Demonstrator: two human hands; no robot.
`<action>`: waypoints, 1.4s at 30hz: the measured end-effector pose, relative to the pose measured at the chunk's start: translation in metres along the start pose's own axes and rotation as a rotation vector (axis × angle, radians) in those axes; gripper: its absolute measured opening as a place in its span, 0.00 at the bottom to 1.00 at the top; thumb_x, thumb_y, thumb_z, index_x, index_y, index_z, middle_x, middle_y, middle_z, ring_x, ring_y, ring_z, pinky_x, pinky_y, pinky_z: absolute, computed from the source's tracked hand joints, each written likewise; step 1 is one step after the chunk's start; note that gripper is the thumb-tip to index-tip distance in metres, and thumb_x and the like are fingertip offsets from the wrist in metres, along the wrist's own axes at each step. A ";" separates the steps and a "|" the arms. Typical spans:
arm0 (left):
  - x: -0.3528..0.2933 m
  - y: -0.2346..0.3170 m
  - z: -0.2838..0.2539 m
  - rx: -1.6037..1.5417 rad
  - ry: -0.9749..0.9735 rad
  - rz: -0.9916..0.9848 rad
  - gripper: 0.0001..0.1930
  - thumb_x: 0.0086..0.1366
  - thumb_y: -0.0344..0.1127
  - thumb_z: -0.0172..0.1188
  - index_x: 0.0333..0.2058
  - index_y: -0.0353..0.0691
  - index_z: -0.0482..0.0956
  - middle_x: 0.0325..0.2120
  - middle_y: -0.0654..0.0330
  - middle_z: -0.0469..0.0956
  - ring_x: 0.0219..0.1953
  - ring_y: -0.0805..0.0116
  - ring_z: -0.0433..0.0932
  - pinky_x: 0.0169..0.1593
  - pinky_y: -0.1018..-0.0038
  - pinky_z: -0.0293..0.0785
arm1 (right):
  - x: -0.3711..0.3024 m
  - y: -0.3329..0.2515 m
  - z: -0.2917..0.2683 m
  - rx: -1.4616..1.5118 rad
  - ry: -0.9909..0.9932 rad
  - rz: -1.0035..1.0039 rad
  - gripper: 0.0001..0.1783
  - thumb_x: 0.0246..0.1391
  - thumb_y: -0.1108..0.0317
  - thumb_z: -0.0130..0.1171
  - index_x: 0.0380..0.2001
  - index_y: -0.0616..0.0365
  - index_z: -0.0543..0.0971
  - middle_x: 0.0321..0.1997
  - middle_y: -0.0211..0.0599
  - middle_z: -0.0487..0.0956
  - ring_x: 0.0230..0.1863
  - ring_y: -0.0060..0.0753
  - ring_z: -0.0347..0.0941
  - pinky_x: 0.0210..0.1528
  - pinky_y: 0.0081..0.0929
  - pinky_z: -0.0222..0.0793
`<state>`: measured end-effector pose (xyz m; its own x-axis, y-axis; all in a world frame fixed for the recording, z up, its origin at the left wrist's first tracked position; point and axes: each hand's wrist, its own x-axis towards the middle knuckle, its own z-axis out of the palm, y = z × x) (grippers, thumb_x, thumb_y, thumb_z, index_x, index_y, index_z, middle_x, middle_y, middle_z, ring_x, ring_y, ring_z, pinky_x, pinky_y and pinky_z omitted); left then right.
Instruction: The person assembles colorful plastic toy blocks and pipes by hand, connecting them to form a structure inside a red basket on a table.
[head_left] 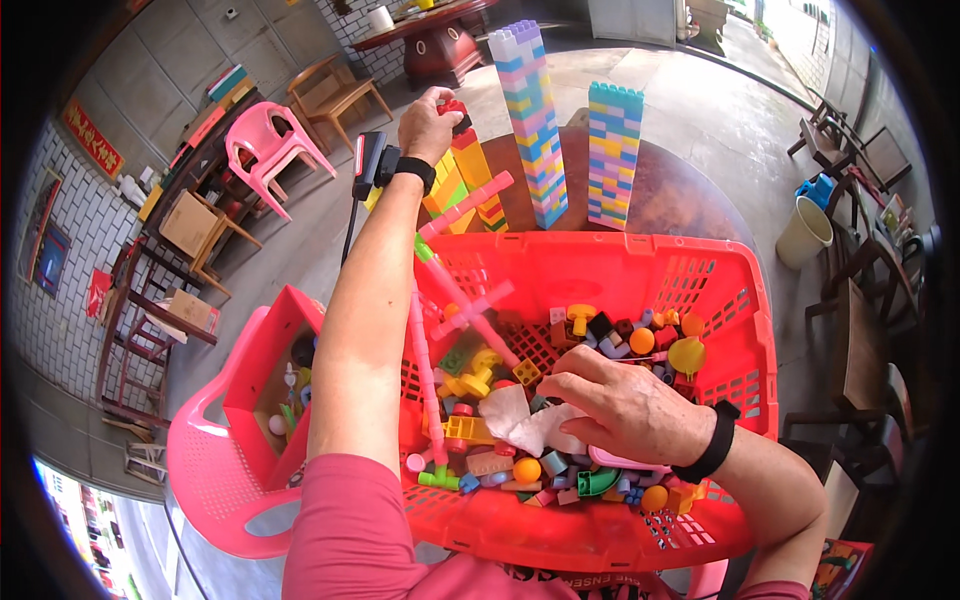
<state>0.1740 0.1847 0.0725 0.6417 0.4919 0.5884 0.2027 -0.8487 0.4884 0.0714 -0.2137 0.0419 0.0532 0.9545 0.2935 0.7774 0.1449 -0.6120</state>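
Note:
My left hand [428,125] reaches forward with its fingers closed at the top of a tall, narrow tower [476,165] of red, orange and yellow building blocks, where it grips a red building block [453,106]. A dark piece shows just beneath the fingers. My right hand [630,410] hovers low inside a red plastic basket [600,245], its fingers bent and apart above the loose toy pieces. Crumpled white tissue [525,420] lies beside its fingertips. Orange balls [642,341], yellow pieces [478,375] and many small blocks fill the basket bottom.
Two taller pastel block towers, one [535,130] and another [612,155], stand on the round table [680,190] behind the basket. Pink tube rods [470,310] rise from the basket's left side. A pink chair [215,455] holds a red box [262,385] of toys.

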 end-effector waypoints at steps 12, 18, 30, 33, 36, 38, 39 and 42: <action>-0.003 -0.004 -0.006 0.006 -0.056 0.035 0.19 0.50 0.36 0.68 0.43 0.49 0.79 0.36 0.57 0.83 0.41 0.59 0.82 0.45 0.67 0.76 | 0.000 -0.002 -0.002 0.014 -0.010 -0.021 0.20 0.45 0.74 0.62 0.45 0.61 0.72 0.47 0.44 0.69 0.42 0.49 0.74 0.40 0.39 0.75; -0.011 0.001 0.001 0.056 0.006 0.081 0.18 0.52 0.32 0.68 0.42 0.47 0.78 0.34 0.57 0.83 0.37 0.64 0.82 0.43 0.73 0.76 | 0.000 -0.002 -0.001 0.006 -0.016 -0.012 0.20 0.45 0.74 0.61 0.45 0.60 0.71 0.45 0.43 0.69 0.41 0.50 0.74 0.40 0.40 0.75; -0.010 -0.002 0.010 0.206 0.049 0.130 0.18 0.51 0.36 0.68 0.42 0.53 0.77 0.34 0.57 0.82 0.39 0.55 0.81 0.43 0.63 0.76 | 0.000 -0.003 0.002 0.004 -0.017 -0.022 0.21 0.45 0.74 0.61 0.46 0.58 0.71 0.44 0.43 0.69 0.41 0.49 0.74 0.36 0.41 0.75; -0.014 -0.004 0.015 0.223 0.078 0.151 0.18 0.53 0.35 0.67 0.44 0.50 0.76 0.35 0.55 0.81 0.40 0.55 0.80 0.44 0.64 0.75 | -0.001 -0.003 0.001 0.001 -0.045 -0.012 0.22 0.46 0.72 0.63 0.46 0.57 0.70 0.42 0.41 0.69 0.40 0.48 0.73 0.38 0.40 0.73; -0.018 -0.003 0.014 0.236 0.084 0.141 0.19 0.54 0.34 0.66 0.45 0.48 0.75 0.36 0.54 0.80 0.41 0.54 0.79 0.45 0.64 0.74 | 0.000 -0.001 0.000 -0.019 -0.025 -0.019 0.23 0.45 0.73 0.63 0.46 0.57 0.70 0.41 0.41 0.69 0.39 0.48 0.73 0.37 0.40 0.73; -0.019 0.000 0.012 0.256 0.082 0.129 0.19 0.53 0.34 0.66 0.45 0.48 0.75 0.36 0.53 0.79 0.41 0.53 0.79 0.45 0.64 0.74 | 0.000 0.000 -0.001 -0.037 -0.018 0.020 0.23 0.45 0.73 0.63 0.47 0.57 0.70 0.41 0.42 0.69 0.38 0.48 0.73 0.36 0.41 0.73; -0.019 0.001 0.011 0.260 0.070 0.132 0.19 0.53 0.35 0.66 0.45 0.48 0.75 0.36 0.53 0.79 0.41 0.54 0.79 0.45 0.64 0.74 | 0.000 0.002 -0.002 -0.047 -0.006 0.020 0.23 0.45 0.73 0.63 0.47 0.56 0.70 0.41 0.42 0.69 0.38 0.48 0.73 0.36 0.40 0.73; -0.018 0.001 0.005 0.268 0.047 0.131 0.20 0.52 0.36 0.67 0.46 0.48 0.75 0.36 0.53 0.79 0.42 0.54 0.79 0.46 0.64 0.74 | 0.000 0.007 -0.003 -0.086 0.047 0.005 0.22 0.48 0.72 0.62 0.47 0.56 0.70 0.42 0.42 0.69 0.39 0.48 0.73 0.36 0.40 0.72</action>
<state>0.1668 0.1739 0.0594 0.6414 0.3782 0.6675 0.3126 -0.9234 0.2227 0.0782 -0.2132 0.0400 0.0847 0.9415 0.3263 0.8278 0.1158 -0.5490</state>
